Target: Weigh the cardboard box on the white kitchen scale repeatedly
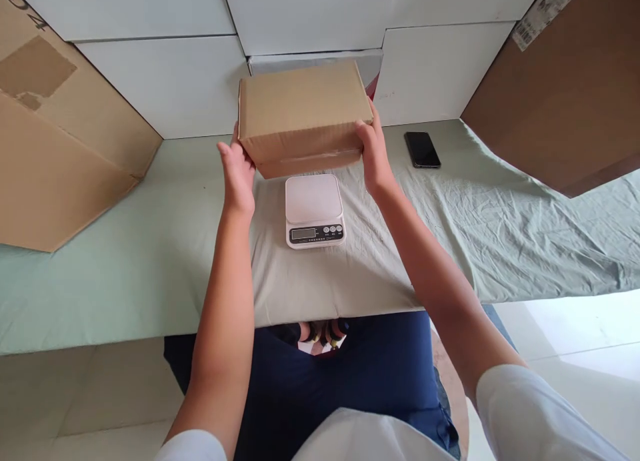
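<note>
A closed brown cardboard box (305,104) is held between my two hands, raised above the far part of the cloth-covered table. My left hand (239,174) supports its left end, thumb sticking out and the other fingers partly hidden at the box's lower edge. On the right end, my right hand (373,144) grips with the thumb on the front corner and the fingers behind. Just below and nearer to me sits a white digital kitchen scale (314,204) with nothing on its plate. Its display looks blank.
A black phone (423,149) lies right of the box. Large cardboard pieces stand at the left (75,154) and right (560,94). White panels (165,81) back the table, whose green cloth (185,261) is wrinkled at the right.
</note>
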Available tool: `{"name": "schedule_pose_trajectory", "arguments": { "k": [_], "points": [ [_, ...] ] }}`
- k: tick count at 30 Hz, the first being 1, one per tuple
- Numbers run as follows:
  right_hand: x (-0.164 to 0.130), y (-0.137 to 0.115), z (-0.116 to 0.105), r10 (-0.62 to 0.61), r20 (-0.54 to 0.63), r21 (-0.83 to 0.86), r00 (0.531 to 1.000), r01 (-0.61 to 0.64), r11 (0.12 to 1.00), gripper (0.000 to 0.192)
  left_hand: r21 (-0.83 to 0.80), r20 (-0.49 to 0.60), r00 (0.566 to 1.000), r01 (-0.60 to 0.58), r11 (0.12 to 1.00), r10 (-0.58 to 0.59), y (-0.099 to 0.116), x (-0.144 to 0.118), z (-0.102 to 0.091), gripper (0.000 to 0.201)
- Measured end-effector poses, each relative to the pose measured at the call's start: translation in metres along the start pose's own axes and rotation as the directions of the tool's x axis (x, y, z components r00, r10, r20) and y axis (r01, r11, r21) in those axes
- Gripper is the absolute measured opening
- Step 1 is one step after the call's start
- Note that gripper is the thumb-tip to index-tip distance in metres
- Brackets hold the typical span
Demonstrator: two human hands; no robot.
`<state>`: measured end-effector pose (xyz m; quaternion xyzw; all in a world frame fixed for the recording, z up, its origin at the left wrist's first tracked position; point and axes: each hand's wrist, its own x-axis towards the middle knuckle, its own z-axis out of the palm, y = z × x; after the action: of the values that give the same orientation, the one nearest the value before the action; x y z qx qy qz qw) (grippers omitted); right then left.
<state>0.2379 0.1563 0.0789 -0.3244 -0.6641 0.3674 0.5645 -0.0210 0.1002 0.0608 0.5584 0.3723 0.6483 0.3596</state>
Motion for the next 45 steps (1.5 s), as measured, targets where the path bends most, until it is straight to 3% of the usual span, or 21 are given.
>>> {"name": "schedule_pose_trajectory", "arguments": {
  "k": [4, 9, 21, 27, 37, 45],
  "points": [
    [-0.052, -0.01, -0.011, -0.044, 0.009, -0.123, 0.999, 0.045, 0.991, 0.087, 0.048, -0.022, 0.999, -0.048, 0.998, 0.049, 0.015, -0.05, 0.011, 0.096],
    [-0.092, 0.004, -0.007, -0.044, -0.039, -0.028, 0.998, 0.043, 0.999, 0.087, 0.076, -0.015, 0.999, -0.039, 0.996, 0.04, 0.012, -0.077, 0.017, 0.089],
    [-0.096, 0.03, -0.005, 0.032, 0.001, 0.056, 0.999, -0.032, 0.998, 0.085, 0.077, -0.041, 0.998, 0.056, 0.995, -0.053, 0.006, -0.092, 0.009, 0.086],
    [-0.096, 0.027, -0.004, 0.042, -0.007, 0.064, 0.999, -0.042, 0.997, 0.085, 0.042, -0.053, 0.998, 0.042, 0.998, -0.04, 0.002, -0.091, 0.009, 0.081],
    [-0.098, 0.029, -0.004, 0.013, 0.008, 0.03, 1.0, -0.013, 0.999, 0.088, 0.057, -0.05, 0.999, -0.001, 0.998, 0.004, 0.001, -0.091, 0.011, 0.093],
    [-0.098, 0.026, -0.002, 0.014, 0.022, 0.014, 1.0, -0.015, 1.0, 0.092, 0.06, -0.043, 0.999, -0.02, 0.998, 0.023, -0.001, -0.09, 0.011, 0.091]
  ]
}}
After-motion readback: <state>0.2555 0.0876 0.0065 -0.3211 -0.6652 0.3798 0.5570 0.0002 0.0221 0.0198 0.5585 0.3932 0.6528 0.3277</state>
